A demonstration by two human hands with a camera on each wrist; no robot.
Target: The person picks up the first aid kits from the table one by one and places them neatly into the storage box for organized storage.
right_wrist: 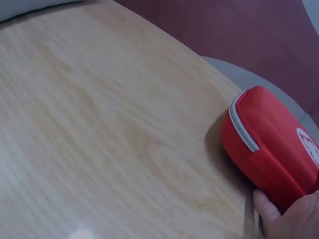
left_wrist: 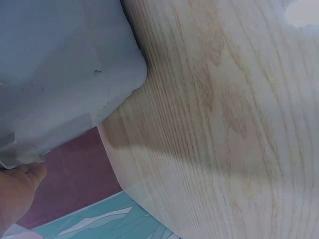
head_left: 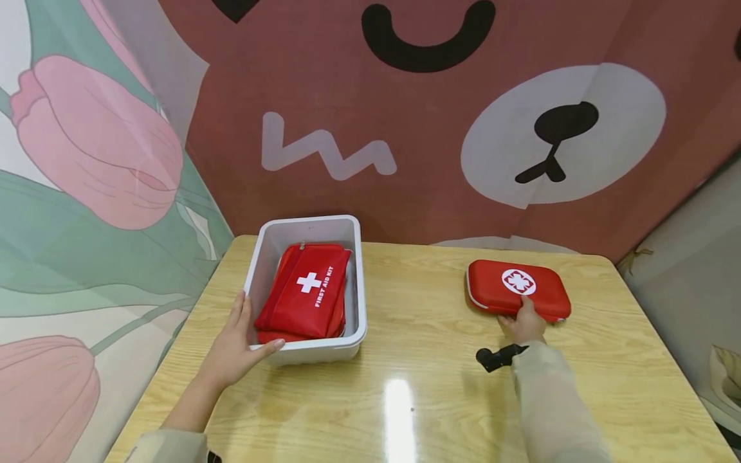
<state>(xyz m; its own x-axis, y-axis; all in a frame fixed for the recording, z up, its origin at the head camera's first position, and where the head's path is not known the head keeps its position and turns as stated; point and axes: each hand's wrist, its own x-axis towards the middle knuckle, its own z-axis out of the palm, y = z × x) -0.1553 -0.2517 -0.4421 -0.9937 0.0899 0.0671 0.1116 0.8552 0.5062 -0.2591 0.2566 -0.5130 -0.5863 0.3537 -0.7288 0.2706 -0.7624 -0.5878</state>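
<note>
In the head view, my left hand [head_left: 230,350] holds the near-left corner of a white plastic bin [head_left: 360,289], its thumb over the front rim and its fingers along the left rim. A red first aid pouch [head_left: 307,292] with a white cross lies on top inside the bin; red edges show beneath it. To the right, my right hand [head_left: 525,323] pinches the front edge of a red zippered case [head_left: 492,283] with a round white emblem. Its thumb is on top and its fingers are low at the front. The right wrist view shows the case's silver zipper [right_wrist: 241,124].
Both containers are on a light wood table [head_left: 422,308]. Behind it stands a brown wall covering [head_left: 417,141] with a bear print, and a tulip-printed covering [head_left: 98,141] runs along the left. A black wrist camera mount [head_left: 496,357] sticks out at the right cuff.
</note>
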